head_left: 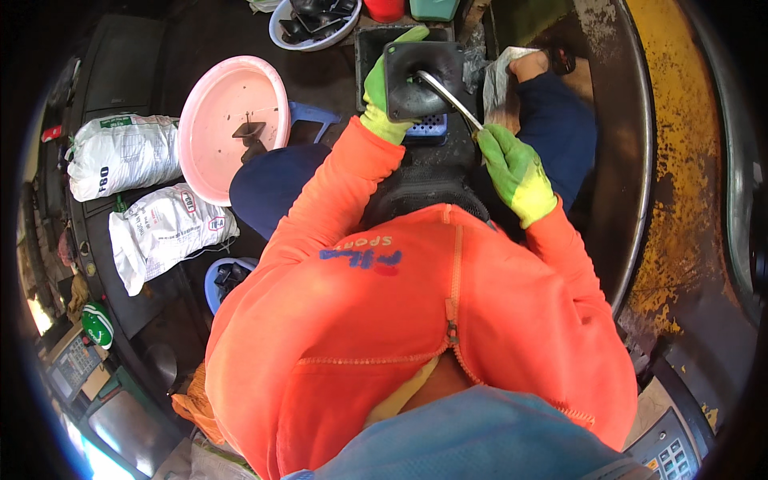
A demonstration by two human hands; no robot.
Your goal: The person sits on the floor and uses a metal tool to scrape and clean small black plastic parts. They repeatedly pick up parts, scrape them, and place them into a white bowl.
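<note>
My left hand point(378, 90), in a green and yellow glove, grips a black square plate-like part point(402, 98) by its left side. The part has a funnel-shaped hollow running down to a hole in its middle. In my right hand point(512, 166), gloved alike, is a slim, slightly curved metal tool point(453, 99); whether it is a blade or a rod I cannot tell. Its far tip reaches into the hollow near the hole. Behind the part, a black tray point(366, 60) and a blue perforated basket point(428, 128) are partly covered.
A pink basin point(189, 132) to my left holds a small dark square-ended piece. Two white sacks point(124, 164) lie beyond it. A bowl of black parts point(280, 36) stands ahead, beside red point(386, 8) and green point(434, 8) containers. On the right rises a rusty yellow panel point(668, 184).
</note>
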